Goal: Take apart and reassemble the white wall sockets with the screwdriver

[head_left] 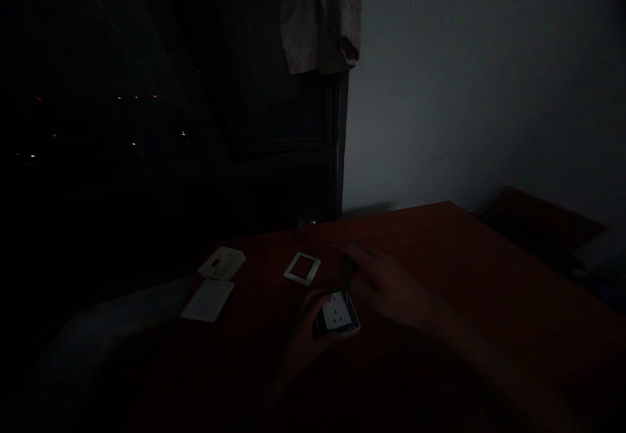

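In the dim head view, a wall socket (337, 311) with a white face and dark surround lies on the table, seated in a pale box. My left hand (312, 328) is closed around its left side, thumb near the front edge and fingers at the back. Above the socket's right side, my right hand (379, 280) grips a screwdriver (347, 267) by its dark green handle. The shaft points down, its tip at the right edge of the socket. Behind the socket lies a white square frame (302, 268), apart from both hands.
On the left of the reddish-brown table (430, 250) lie a pale box-like part (222, 263) and a flat white plate (208, 300). A dark window (274, 113) with a hanging curtain (320, 22) stands behind, and a pale wall (464, 81) rises on the right.
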Motion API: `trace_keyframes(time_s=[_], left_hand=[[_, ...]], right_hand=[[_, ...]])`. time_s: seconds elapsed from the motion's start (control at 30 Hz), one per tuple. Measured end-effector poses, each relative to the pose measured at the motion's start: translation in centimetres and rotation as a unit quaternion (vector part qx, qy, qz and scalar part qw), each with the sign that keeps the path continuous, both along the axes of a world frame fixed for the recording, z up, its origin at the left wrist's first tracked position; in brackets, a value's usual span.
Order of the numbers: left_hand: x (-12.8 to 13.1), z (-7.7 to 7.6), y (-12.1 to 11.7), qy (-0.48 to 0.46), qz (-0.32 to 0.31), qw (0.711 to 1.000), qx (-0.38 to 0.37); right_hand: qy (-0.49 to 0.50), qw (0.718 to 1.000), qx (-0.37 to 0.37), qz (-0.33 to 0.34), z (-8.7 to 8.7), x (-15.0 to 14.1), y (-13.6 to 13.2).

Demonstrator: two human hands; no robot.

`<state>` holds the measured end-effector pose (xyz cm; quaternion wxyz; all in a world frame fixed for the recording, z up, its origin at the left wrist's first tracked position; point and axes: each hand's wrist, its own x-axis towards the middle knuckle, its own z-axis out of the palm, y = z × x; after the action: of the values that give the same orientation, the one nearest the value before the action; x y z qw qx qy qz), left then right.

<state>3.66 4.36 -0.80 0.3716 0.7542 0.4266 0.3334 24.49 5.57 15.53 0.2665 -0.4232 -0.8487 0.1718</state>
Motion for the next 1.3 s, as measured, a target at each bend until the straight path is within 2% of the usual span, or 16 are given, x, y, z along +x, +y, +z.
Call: trace_keyframes(time_s=[0.07, 0.17, 0.23, 0.3, 0.4, 0.47, 0.53, 0.63, 0.7, 0.77, 0.87, 0.93, 1.13, 1.2, 1.3], left_hand=[[0.0, -0.1, 0.0, -0.003, 0.007, 1.0, -0.001], [0.0, 0.0, -0.1, 0.007, 0.011, 1.0, -0.007], [0.0, 0.2, -0.1, 0.016, 0.01, 1.0, -0.003], [0.0, 0.4, -0.2, 0.011, 0.008, 1.0, 0.005], [0.1, 0.4, -0.2, -0.002, 0.005, 1.0, 0.001], [0.1, 0.3, -0.1, -0.001, 0.006, 1.0, -0.002], [0.1, 0.3, -0.1, 0.0, 0.008, 1.0, -0.002], [0.2, 0.4, -0.1, 0.003, 0.01, 1.0, -0.007], [0.2, 0.6, -0.1, 0.002, 0.008, 1.0, -0.007], [0.2, 0.6, -0.1, -0.001, 0.004, 1.0, -0.01], [0.2, 0.5, -0.1, -0.003, 0.009, 1.0, -0.014], [0.2, 0.2, -0.1, -0.005, 0.012, 1.0, -0.008], [0.1, 0.2, -0.1, 0.008, 0.011, 1.0, 0.009], [0.1, 0.5, -0.2, 0.004, 0.006, 1.0, 0.007], [0.1, 0.7, -0.3, 0.006, 0.004, 1.0, 0.002]], right_hand=[[-0.008, 1.0, -0.004, -0.011, -0.1, 0.1, 0.2], [-0.088, 0.99, 0.019, -0.106, -0.3, 0.0, 0.5], [-0.118, 0.982, 0.031, -0.144, -0.4, -0.1, 0.5], [-0.1, 0.987, 0.023, -0.124, -0.3, -0.1, 0.4], [-0.028, 0.999, -0.009, -0.033, -0.1, 0.1, 0.1], [-0.005, 1.0, -0.019, 0.0, -0.2, 0.2, 0.0], [-0.029, 0.999, -0.009, -0.028, -0.3, 0.0, 0.0], [-0.099, 0.989, 0.02, -0.107, -0.4, -0.4, 0.2], [-0.12, 0.984, 0.029, -0.127, -0.4, -0.6, 0.1], [-0.102, 0.989, 0.021, -0.104, -0.2, -0.5, 0.0], [-0.037, 0.999, -0.007, -0.022, 0.2, -0.2, -0.3], [-0.025, 1.0, -0.015, -0.009, 0.2, -0.1, -0.3], [-0.139, 0.975, 0.042, -0.169, -0.7, -0.9, 0.1], [-0.124, 0.979, 0.039, -0.157, -0.8, -0.8, -0.1], [-0.045, 0.997, 0.012, -0.065, -0.5, -0.2, -0.3]])
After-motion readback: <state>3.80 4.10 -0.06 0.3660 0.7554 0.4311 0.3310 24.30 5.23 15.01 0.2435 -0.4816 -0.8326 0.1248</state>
